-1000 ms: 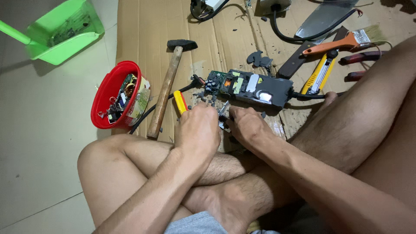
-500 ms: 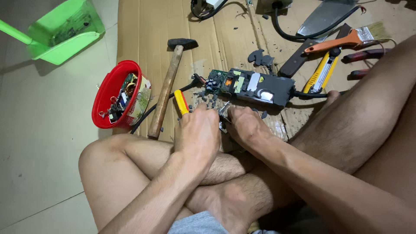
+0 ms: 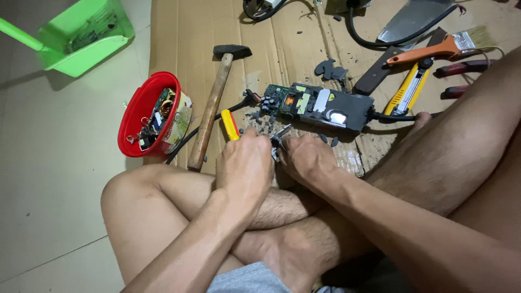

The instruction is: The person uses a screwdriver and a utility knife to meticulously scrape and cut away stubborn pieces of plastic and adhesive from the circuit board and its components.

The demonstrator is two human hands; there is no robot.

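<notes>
— What is lying around the person, starting with the big things?

— A sheet of cardboard (image 3: 179, 32) is covering the floor, and the person is sitting cross-legged at its near edge. A green dustpan (image 3: 81, 38) is resting well off to the left on the tile. A red bowl (image 3: 142, 111) of salvaged parts is standing just left of a wooden-handled hammer (image 3: 214, 103), whose long axis is running away from the person, head at the far end.

— And the piece being worked on?

— An opened black power adapter (image 3: 320, 106) is lying crosswise just beyond the hands, its long axis running left to right, circuit board showing at the left end, cable leaving at the right. The right hand is sitting slightly nearer to it.

— What are the hands doing?

— The left hand (image 3: 247, 163) is clenching around a yellow-handled tool (image 3: 229, 125), of which only the handle end is showing past the knuckles. The right hand (image 3: 306, 160) is pinching a small metal fragment (image 3: 279, 135) between the two hands; how its fingers are closing I cannot tell fully.

— Anything smaller?

— A yellow utility knife (image 3: 404, 95) and an orange-handled paintbrush (image 3: 434, 49) are lying to the far right, and black plastic crumbs (image 3: 328, 69) are scattering around the adapter.
</notes>
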